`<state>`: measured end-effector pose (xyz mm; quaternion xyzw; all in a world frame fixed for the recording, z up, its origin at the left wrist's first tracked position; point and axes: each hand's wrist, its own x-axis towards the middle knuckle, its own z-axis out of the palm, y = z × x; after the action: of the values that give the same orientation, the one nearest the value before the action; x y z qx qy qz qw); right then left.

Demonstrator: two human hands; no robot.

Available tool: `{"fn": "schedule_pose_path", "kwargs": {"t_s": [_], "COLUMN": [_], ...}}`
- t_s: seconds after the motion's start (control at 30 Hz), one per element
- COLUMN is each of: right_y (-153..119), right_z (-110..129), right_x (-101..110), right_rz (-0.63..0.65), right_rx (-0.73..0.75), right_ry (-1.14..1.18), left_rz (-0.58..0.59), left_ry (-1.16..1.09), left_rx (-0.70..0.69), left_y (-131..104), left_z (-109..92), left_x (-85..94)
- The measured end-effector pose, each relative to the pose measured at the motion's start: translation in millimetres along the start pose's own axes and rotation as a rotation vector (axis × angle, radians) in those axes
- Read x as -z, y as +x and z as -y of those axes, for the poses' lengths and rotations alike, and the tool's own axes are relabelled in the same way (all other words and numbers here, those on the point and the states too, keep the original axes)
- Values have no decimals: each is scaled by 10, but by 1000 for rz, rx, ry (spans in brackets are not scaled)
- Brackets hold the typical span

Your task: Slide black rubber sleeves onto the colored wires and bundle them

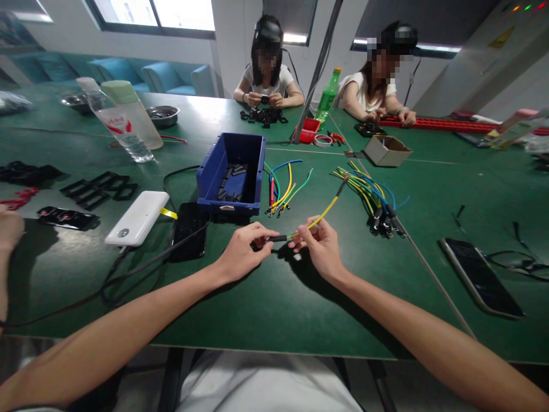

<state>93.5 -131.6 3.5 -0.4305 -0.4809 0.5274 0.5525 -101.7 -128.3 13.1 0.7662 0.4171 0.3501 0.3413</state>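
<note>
While the left hand (242,252) pinches the black sleeve (281,238) on the near end of the yellow wire (328,209), and the right hand (322,249) holds the wire just beside it, a slack pinch could let the sleeve slip. The forearms converge low over the table (274,315), hands apart. The wire's far end, overlapping the wire bundle (378,213) in view, might snag; the blue bin (257,166) stands beyond the left hand.

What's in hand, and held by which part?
A yellow wire: left hand pinches the end with the black sleeve; right hand holds the yellow length beyond the sleeve.
</note>
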Motion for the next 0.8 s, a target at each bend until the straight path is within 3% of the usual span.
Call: {"fn": "schedule_pose_path", "kwargs": {"t_s": [0.8], "right_y": [-13], "right_z": [-20], "right_x": [7], "right_rz": [25], "right_rx": [11], "right_ry": [-29], "left_rz": [38], "left_ry": [-60], "left_rx": [29], "left_y": [12], "left_z": [28], "left_x": [3]}}
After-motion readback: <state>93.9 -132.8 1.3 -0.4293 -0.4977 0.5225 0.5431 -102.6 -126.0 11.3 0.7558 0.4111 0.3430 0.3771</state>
